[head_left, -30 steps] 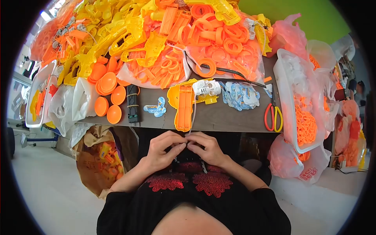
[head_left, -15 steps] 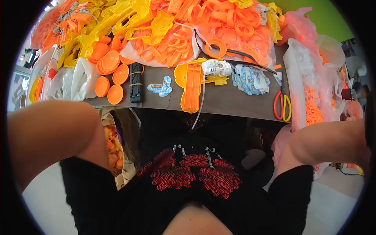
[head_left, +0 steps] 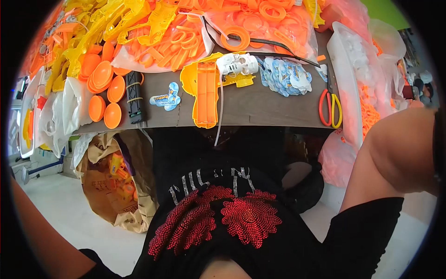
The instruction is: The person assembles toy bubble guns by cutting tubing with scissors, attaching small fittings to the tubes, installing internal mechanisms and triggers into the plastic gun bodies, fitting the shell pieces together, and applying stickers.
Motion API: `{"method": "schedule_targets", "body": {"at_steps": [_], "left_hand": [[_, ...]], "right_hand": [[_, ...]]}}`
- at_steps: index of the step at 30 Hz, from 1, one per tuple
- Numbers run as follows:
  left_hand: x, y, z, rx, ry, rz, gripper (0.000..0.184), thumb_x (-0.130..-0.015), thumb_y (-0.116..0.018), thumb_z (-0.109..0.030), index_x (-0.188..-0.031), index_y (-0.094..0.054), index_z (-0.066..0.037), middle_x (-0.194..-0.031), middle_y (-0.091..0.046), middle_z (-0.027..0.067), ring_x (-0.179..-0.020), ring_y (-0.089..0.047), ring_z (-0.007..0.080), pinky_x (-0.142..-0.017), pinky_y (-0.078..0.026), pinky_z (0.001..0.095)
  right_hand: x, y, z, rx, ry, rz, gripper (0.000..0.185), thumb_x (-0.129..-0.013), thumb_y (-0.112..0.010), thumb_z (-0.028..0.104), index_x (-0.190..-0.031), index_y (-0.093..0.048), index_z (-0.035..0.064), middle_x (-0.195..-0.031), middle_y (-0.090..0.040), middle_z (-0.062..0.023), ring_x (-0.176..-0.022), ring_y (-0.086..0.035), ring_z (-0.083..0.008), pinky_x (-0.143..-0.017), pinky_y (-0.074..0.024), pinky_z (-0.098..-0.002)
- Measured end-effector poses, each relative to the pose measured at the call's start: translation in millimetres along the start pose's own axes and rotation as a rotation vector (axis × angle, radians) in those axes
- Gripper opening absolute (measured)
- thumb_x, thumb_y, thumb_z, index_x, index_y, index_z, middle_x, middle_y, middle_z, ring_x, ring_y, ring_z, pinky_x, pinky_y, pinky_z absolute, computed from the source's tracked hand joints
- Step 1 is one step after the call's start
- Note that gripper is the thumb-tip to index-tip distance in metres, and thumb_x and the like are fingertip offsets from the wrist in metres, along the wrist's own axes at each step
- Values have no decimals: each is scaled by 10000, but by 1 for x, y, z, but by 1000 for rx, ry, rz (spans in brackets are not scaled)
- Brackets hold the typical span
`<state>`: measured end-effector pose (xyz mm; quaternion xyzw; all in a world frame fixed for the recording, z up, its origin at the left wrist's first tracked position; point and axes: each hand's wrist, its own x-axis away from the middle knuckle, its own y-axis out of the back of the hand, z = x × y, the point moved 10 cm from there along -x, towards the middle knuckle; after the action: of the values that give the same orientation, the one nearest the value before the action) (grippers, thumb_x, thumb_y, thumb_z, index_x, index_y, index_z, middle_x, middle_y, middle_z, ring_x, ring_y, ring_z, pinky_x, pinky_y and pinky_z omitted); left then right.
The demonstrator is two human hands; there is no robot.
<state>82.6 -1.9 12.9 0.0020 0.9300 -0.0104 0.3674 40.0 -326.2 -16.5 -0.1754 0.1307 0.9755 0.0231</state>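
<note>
Neither of my hands shows; only my left forearm at the lower left and my bent right arm at the right edge are visible. Lying at the table's front edge is a yellow-and-orange toy gun shell (head_left: 206, 97), with a white plastic mechanism (head_left: 237, 66) and a thin clear tube (head_left: 220, 116) hanging over the edge. Left of it are a blue sticker (head_left: 166, 98), a black bundle of parts (head_left: 134, 97) tied with rubber bands, and several orange round cups (head_left: 112, 115). A pile of blue stickers (head_left: 285, 78) and red-and-yellow-handled scissors (head_left: 335, 111) lie to its right.
Bags of orange parts (head_left: 172, 49) and yellow shells (head_left: 153, 23) heap along the table's back. A white bin (head_left: 346, 79) with white and orange parts stands at the right. Below the table on the left, a brown paper bag (head_left: 100, 195) holds orange and yellow pieces.
The view has shifted, so the table items appear further left and slightly higher. My left arm has dropped away from the table's left side, uncovering the paper bag. My right arm sits higher.
</note>
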Motion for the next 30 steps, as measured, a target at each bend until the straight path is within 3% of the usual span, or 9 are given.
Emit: {"method": "schedule_targets", "body": {"at_steps": [15,30], "left_hand": [[6,-14,-5,-171,-27,104,353,-854,-458,-254,-1038,-552,33,-1015,-603,190,-966,-583,282,-832,-468,393],[33,20,-34,-457,21,163,298,-847,-492,-235,-960,-582,27,-964,-619,170,-927,-593,266,-813,-471,380]], "right_hand": [[-8,22,21,10,88,-47,145,-833,-590,87,-968,-583,33,-835,-594,-81,-707,-579,-192,-638,-469,-284],[-13,-6,42,-74,133,10,156,-843,-575,74,-989,-566,18,-854,-596,-81,-711,-577,-187,-635,-464,-271]]}}
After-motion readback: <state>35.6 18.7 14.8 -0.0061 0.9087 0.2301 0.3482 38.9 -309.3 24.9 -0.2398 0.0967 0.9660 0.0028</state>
